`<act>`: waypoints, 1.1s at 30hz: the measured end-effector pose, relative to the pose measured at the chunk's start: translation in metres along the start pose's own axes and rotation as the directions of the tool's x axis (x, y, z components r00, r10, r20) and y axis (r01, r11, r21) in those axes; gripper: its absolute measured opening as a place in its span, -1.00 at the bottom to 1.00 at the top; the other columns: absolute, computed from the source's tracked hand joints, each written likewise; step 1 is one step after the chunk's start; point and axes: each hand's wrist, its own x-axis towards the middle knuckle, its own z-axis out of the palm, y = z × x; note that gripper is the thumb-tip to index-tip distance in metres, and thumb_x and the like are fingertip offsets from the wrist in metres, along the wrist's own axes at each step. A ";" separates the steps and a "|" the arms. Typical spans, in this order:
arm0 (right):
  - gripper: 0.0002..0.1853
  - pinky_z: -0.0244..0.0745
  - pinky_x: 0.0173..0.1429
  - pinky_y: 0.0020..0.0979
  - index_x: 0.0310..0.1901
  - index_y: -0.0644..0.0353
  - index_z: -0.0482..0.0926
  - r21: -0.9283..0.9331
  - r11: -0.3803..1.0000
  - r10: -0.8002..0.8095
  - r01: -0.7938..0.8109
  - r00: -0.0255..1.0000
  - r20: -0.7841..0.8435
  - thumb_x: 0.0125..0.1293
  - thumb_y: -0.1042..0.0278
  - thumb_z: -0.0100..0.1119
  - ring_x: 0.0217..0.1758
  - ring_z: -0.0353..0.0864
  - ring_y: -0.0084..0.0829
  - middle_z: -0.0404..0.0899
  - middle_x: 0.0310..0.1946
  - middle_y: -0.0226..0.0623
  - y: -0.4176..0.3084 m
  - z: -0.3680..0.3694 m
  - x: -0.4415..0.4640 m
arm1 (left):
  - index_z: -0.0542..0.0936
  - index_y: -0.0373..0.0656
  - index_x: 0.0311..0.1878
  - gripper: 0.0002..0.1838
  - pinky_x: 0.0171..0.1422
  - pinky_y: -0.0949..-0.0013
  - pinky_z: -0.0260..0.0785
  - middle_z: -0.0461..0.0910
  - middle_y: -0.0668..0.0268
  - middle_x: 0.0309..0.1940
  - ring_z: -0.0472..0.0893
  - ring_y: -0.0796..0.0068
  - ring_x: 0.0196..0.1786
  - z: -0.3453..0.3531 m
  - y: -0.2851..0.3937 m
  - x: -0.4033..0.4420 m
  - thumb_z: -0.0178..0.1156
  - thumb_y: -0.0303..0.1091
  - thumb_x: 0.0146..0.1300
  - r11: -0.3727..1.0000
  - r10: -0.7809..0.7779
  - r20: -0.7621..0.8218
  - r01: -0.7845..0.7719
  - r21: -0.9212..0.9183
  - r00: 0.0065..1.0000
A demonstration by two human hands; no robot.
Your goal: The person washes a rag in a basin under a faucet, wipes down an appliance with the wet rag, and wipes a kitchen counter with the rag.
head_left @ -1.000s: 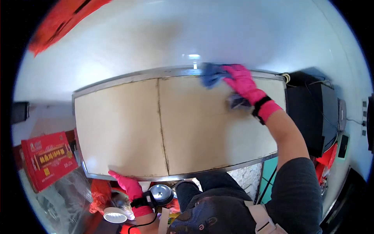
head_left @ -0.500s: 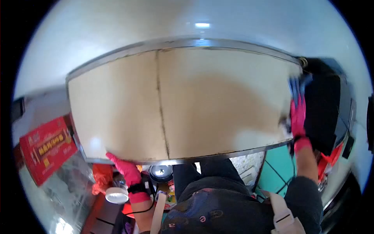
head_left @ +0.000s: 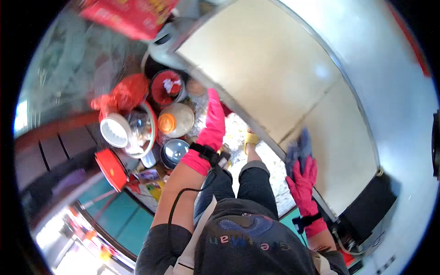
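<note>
A cream tabletop (head_left: 256,59) with a metal rim and a dark seam stretches across the upper right of the head view. My right hand (head_left: 303,181), in a pink rubber glove, has its fingers on a bunched grey-blue cloth (head_left: 300,144) at the table's near edge, close to the seam. My left hand (head_left: 214,121), gloved in pink too, is beside the near edge further left. Its fingers are stretched out and hold nothing that I can see; whether they touch the rim is unclear.
On the floor at left stand a red bin (head_left: 167,87), a lidded container with an orange cap (head_left: 176,120), a dark pan (head_left: 174,152) and a red plastic bag (head_left: 126,94). A red package (head_left: 133,16) lies at upper left. A black box (head_left: 366,211) adjoins the table's right end.
The view has turned, so the table now slants down to the right. My right hand has moved with the cloth from the table's right end to the near edge by the seam.
</note>
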 end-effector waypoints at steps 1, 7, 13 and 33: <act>-0.29 -0.13 0.54 0.18 0.40 -0.02 0.35 -0.022 0.998 -0.057 0.057 0.998 0.009 0.22 0.05 0.31 0.56 -0.14 0.31 -0.06 0.53 0.11 -0.010 -0.007 0.030 | 0.35 -0.24 0.38 -0.15 0.16 0.39 0.43 0.65 0.16 -0.10 0.61 0.42 -0.05 -0.011 -0.004 -0.019 -0.18 0.39 0.41 0.995 -0.058 -0.038 0.055 -0.081 0.998; -0.45 0.01 0.48 0.20 0.31 -0.15 0.45 -0.169 0.751 -0.632 0.638 0.769 0.093 0.28 0.03 0.22 0.50 0.01 0.29 0.14 0.44 0.03 -0.118 0.000 0.217 | 0.34 -0.21 0.38 -0.07 -0.02 0.31 0.53 0.66 0.06 -0.21 0.67 0.31 -0.18 -0.148 -0.113 -0.144 -0.10 0.48 0.31 0.909 -0.378 -0.278 0.297 -0.293 0.883; -0.30 0.11 0.52 0.04 0.45 -0.38 0.26 -0.330 0.578 -0.795 0.746 0.606 -0.024 0.26 0.02 0.25 0.52 0.06 0.19 0.06 0.53 -0.13 -0.243 0.036 0.423 | 0.38 -0.26 0.30 -0.06 0.00 0.30 0.52 0.64 0.07 -0.20 0.65 0.32 -0.17 -0.225 -0.163 -0.252 -0.05 0.50 0.26 0.854 -0.489 -0.461 0.299 -0.426 0.740; -0.36 -0.10 0.61 -0.08 0.40 -0.09 0.36 -0.376 0.611 -0.728 0.696 0.681 0.079 0.25 0.44 0.17 0.55 0.07 -0.08 0.08 0.51 -0.10 -0.156 0.012 0.230 | 0.46 -0.23 0.25 -0.13 0.04 0.22 0.53 0.64 -0.01 -0.12 0.67 0.20 -0.12 -0.239 -0.211 -0.355 -0.06 0.46 0.30 0.823 -0.409 -0.531 0.049 -0.565 0.742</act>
